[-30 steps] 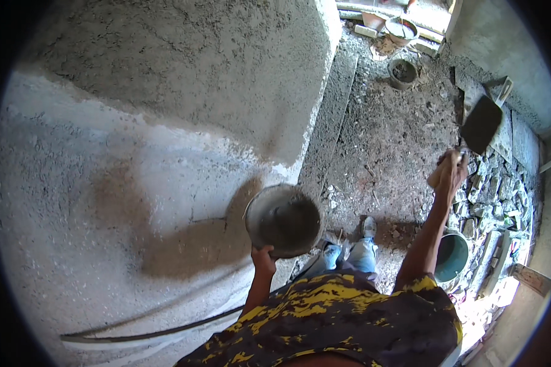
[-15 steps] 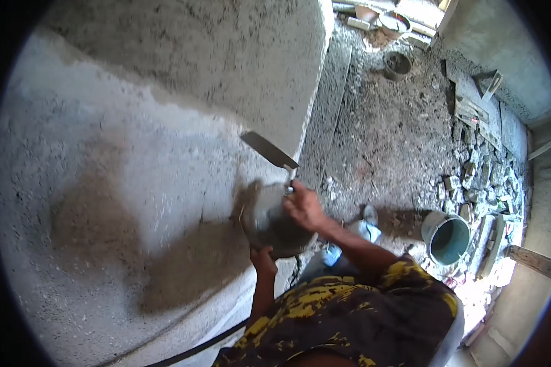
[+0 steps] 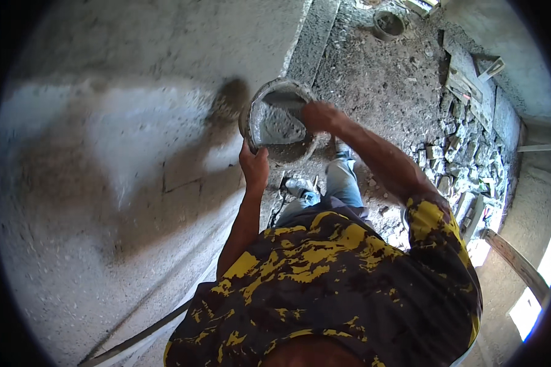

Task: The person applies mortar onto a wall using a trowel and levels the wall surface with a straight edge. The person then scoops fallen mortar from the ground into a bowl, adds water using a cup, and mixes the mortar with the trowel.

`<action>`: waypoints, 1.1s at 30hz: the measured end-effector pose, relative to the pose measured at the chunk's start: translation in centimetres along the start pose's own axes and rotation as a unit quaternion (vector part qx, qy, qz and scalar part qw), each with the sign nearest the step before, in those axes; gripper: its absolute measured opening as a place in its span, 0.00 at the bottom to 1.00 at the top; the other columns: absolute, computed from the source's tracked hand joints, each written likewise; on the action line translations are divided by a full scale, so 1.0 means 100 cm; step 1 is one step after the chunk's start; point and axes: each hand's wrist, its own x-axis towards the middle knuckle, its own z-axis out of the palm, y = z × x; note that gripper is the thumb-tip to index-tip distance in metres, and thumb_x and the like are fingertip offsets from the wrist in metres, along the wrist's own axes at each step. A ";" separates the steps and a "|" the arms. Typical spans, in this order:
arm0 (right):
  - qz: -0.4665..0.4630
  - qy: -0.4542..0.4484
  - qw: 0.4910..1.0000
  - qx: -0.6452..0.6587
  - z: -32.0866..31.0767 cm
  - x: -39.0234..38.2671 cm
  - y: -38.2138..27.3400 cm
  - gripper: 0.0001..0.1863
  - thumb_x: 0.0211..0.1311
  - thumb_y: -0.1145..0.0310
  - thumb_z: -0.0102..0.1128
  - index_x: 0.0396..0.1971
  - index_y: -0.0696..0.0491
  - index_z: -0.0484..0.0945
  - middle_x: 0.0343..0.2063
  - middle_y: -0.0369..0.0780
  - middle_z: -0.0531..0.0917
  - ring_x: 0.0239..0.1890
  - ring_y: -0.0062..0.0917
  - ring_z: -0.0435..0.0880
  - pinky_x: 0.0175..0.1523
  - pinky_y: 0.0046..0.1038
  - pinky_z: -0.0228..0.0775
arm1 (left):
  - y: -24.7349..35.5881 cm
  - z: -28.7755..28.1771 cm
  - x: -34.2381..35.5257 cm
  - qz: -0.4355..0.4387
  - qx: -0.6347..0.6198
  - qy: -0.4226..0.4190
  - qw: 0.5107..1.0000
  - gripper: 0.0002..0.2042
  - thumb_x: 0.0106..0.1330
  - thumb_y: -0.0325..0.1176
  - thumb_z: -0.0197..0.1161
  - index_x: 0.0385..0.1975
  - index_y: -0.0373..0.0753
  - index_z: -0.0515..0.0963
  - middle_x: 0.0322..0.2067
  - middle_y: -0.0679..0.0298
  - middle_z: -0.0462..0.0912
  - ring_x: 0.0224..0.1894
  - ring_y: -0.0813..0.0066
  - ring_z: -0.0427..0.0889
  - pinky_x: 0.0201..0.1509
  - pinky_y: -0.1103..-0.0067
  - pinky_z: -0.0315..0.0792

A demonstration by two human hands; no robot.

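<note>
My left hand (image 3: pixel 254 164) grips the lower left rim of a mortar-caked round bowl (image 3: pixel 247 116), thumb at the edge. Wet grey mortar (image 3: pixel 278 125) lies inside it. My right hand (image 3: pixel 318 116) is closed at the bowl's right side, fingers reaching inside on the trowel's handle, which they mostly hide. The trowel's blade is hard to tell apart from the mortar. The bowl is held beside a rough plastered wall (image 3: pixel 134 153) on my left, above my legs.
A mortar-stained bucket (image 3: pixel 388 25) stands on the debris-strewn floor (image 3: pixel 386 79). Boards (image 3: pixel 465 85) and broken rubble (image 3: pixel 447 153) line the right wall (image 3: pixel 496 37). A wooden plank (image 3: pixel 514 257) juts out at lower right.
My hands and the bowl have moved upward in the view. The trowel, earlier raised out right, then over the bowl, is now down inside it. The view has shifted too.
</note>
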 end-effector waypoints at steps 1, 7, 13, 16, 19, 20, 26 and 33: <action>0.040 -0.028 0.999 0.001 -0.020 0.006 0.017 0.10 0.49 0.72 0.52 0.31 0.56 0.81 0.30 0.46 0.83 0.33 0.32 0.84 0.36 0.35 0.76 | 0.006 0.011 0.004 0.025 0.049 -0.019 0.998 0.21 0.48 0.25 0.53 0.46 0.30 0.69 0.35 0.57 0.78 0.35 0.70 0.76 0.42 0.77 0.68; 0.115 -0.245 0.886 0.377 -0.030 0.007 0.145 0.13 0.59 0.62 0.50 0.38 0.55 0.73 0.17 0.37 0.74 0.16 0.22 0.74 0.19 0.26 0.69 | 0.053 0.087 0.040 0.009 0.017 -0.059 0.998 0.22 0.51 0.26 0.53 0.49 0.30 0.68 0.35 0.61 0.77 0.35 0.75 0.74 0.42 0.79 0.68; 0.005 -0.138 0.809 0.571 -0.012 -0.027 0.184 0.16 0.60 0.57 0.51 0.35 0.56 0.73 0.22 0.37 0.75 0.18 0.21 0.74 0.21 0.25 0.70 | 0.069 0.131 0.071 -0.075 -0.058 -0.064 0.993 0.21 0.45 0.25 0.53 0.43 0.32 0.71 0.36 0.65 0.77 0.37 0.73 0.74 0.45 0.79 0.67; 0.000 -0.055 0.873 0.485 -0.043 -0.043 0.182 0.25 0.61 0.56 0.52 0.50 0.59 0.68 0.39 0.42 0.78 0.27 0.25 0.78 0.25 0.26 0.72 | 0.049 0.157 0.091 -0.077 -0.209 -0.007 0.975 0.32 0.37 0.22 0.54 0.52 0.35 0.66 0.45 0.66 0.73 0.47 0.72 0.70 0.54 0.78 0.62; 0.016 -0.007 0.713 0.701 -0.077 -0.078 0.188 0.17 0.58 0.58 0.56 0.39 0.57 0.72 0.21 0.37 0.74 0.17 0.20 0.74 0.19 0.22 0.68 | 0.051 0.180 0.104 -0.093 -0.314 -0.012 0.945 0.33 0.38 0.22 0.53 0.54 0.36 0.65 0.48 0.65 0.71 0.50 0.69 0.69 0.57 0.77 0.59; 0.035 0.026 0.713 0.700 -0.084 -0.082 0.196 0.20 0.57 0.57 0.57 0.41 0.57 0.72 0.21 0.37 0.74 0.16 0.20 0.74 0.18 0.22 0.68 | 0.055 0.187 0.106 -0.098 -0.325 -0.012 0.940 0.32 0.39 0.22 0.53 0.54 0.36 0.65 0.48 0.65 0.71 0.50 0.68 0.69 0.57 0.77 0.59; -0.029 0.284 0.618 0.732 -0.166 -0.127 0.233 0.19 0.57 0.59 0.55 0.43 0.56 0.72 0.19 0.36 0.75 0.16 0.19 0.73 0.17 0.21 0.66 | 0.060 0.161 0.105 -0.085 -0.307 0.040 0.947 0.29 0.40 0.22 0.54 0.51 0.38 0.67 0.44 0.65 0.73 0.47 0.69 0.71 0.54 0.77 0.63; 0.297 0.764 0.551 0.156 -0.171 -0.062 0.326 0.14 0.55 0.62 0.56 0.31 0.58 0.71 0.22 0.40 0.75 0.19 0.20 0.72 0.19 0.22 0.65 | 0.027 0.097 0.050 -0.167 -0.227 0.194 0.940 0.31 0.40 0.17 0.52 0.51 0.39 0.66 0.44 0.63 0.73 0.45 0.68 0.73 0.48 0.75 0.69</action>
